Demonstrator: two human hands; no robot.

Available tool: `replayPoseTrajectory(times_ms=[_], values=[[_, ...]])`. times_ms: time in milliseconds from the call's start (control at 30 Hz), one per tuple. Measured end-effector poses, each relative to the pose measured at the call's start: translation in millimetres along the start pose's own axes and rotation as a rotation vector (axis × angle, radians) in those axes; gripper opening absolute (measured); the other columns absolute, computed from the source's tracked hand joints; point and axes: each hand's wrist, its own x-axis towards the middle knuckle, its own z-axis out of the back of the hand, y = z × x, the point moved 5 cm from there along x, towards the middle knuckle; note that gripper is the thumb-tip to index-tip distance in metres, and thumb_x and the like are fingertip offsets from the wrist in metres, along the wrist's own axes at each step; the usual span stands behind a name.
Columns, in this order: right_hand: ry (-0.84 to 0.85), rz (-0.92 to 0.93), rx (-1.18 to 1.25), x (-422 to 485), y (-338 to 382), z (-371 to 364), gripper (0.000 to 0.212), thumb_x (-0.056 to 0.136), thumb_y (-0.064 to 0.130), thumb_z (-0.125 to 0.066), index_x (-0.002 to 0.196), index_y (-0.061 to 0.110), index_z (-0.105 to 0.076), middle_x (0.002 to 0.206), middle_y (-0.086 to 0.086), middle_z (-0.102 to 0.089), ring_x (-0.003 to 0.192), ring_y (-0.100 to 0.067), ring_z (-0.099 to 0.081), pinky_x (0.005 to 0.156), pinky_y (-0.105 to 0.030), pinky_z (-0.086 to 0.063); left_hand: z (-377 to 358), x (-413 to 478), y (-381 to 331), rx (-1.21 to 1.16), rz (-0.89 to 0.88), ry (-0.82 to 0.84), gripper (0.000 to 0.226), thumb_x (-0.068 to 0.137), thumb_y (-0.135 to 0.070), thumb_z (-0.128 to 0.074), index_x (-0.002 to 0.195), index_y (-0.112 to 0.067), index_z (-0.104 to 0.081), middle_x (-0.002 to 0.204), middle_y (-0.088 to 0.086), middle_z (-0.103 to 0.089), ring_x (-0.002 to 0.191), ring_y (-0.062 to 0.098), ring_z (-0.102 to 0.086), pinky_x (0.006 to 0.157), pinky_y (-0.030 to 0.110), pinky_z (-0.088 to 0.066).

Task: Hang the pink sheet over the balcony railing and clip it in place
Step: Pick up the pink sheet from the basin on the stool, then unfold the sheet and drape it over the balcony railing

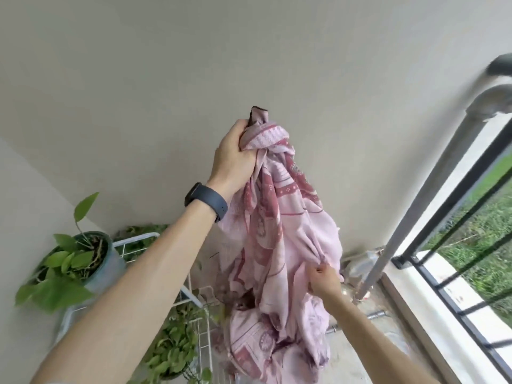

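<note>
Up against the pale plaster wall [249, 51], the left hand [232, 153], a dark band [206, 200] on its wrist, clenches the bunched top of the pink patterned fabric sheet [277, 231] in a full fist and holds it high, one corner poking above the knuckles. Lower down, the right hand [324, 281] pinches a fold of the cloth between thumb and fingertips. The sheet hangs twisted, its lower end heaped beside the white wire rack [138, 239] that carries green potted plants [74, 259]. The black metal balcony railing [471, 178] stands apart at the right, just beside a grey metal pipe [432, 184]
</note>
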Motion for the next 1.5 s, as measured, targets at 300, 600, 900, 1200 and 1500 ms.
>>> replayPoseTrajectory(times_ms=[300, 600, 900, 1200, 1500], values=[[0.125, 0.440, 0.642, -46.0, 252.5, 70.8, 0.041, 0.088, -0.009, -0.036, 0.060, 0.006, -0.061, 0.055, -0.012, -0.059, 0.056, -0.020, -0.062, 0.055, -0.027, -0.049, -59.7, -92.0, 62.3, 0.129, 0.141, 0.433, 0.110, 0.061, -0.062, -0.081, 0.143, -0.036, -0.013, 0.141, -0.012, -0.047, 0.124, 0.009, -0.053, 0.098, 0.026, -0.047], [-0.235, 0.514, 0.605, -68.2, 178.4, 87.6, 0.053, 0.077, 0.060, -0.073, 0.115, 0.025, -0.063, 0.110, 0.007, -0.070, 0.103, -0.014, -0.067, 0.086, -0.027, -0.054, -12.7, 5.4, -27.5, 0.480, -0.308, -0.169, 0.038, 0.084, -0.021, -0.062, 0.119, -0.018, -0.048, 0.097, 0.009, -0.073, 0.083, 0.042, -0.063, 0.057, 0.036, -0.038], [-0.065, 0.292, -0.389, -32.7, 91.9, 30.7, 0.020, 0.093, 0.031, -0.054, 0.075, 0.022, -0.053, 0.085, -0.010, -0.070, 0.089, -0.034, -0.067, 0.060, -0.034, -0.034, 37.9, 48.9, -142.9, 0.095, -0.364, -0.320, 0.035, 0.084, -0.027, -0.068, 0.116, -0.021, -0.056, 0.093, -0.021, -0.065, 0.088, 0.009, -0.066, 0.068, 0.018, -0.047], [-0.417, 0.629, 0.165, -68.6, 321.2, 128.5, 0.018, 0.079, 0.024, -0.057, 0.084, 0.009, -0.066, 0.084, -0.009, -0.072, 0.080, -0.030, -0.066, 0.071, -0.043, -0.055, 29.8, 28.9, -124.0, 0.131, -0.242, 0.118, 0.058, 0.082, -0.039, -0.065, 0.135, -0.037, -0.040, 0.114, -0.025, -0.060, 0.110, 0.008, -0.060, 0.084, 0.024, -0.044], [-0.086, 0.960, 0.266, -124.7, 427.0, 143.5, 0.026, 0.084, 0.031, -0.059, 0.060, 0.029, -0.067, 0.071, 0.019, -0.068, 0.071, -0.004, -0.064, 0.073, -0.032, -0.057, -11.7, 6.4, -119.5, 0.399, -0.316, -0.242, 0.127, 0.067, -0.058, -0.078, 0.150, -0.002, -0.001, 0.149, 0.027, -0.031, 0.136, 0.037, -0.034, 0.110, 0.042, -0.034]])
